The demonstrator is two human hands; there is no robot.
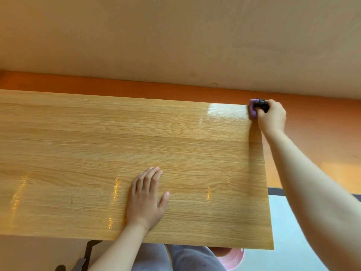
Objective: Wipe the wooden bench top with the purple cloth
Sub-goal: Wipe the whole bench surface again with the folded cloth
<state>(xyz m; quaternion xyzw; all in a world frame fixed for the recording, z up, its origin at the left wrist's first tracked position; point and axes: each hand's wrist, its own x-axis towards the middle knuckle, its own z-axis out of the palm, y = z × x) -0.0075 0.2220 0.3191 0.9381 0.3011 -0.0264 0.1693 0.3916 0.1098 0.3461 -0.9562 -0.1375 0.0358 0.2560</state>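
Purple cloth [253,110] in right hand [272,116], bench corner [242,112]

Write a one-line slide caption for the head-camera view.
Right hand presses purple cloth at bench top's far right corner; left hand rests flat.

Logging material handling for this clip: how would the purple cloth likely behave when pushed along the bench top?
The purple cloth looks bunched in the right hand, so probably soft and floppy. The bench top shows glossy reflections, so it likely slides easily. It seems light.

No text can be read anywhere (no labels, brands or numbers).
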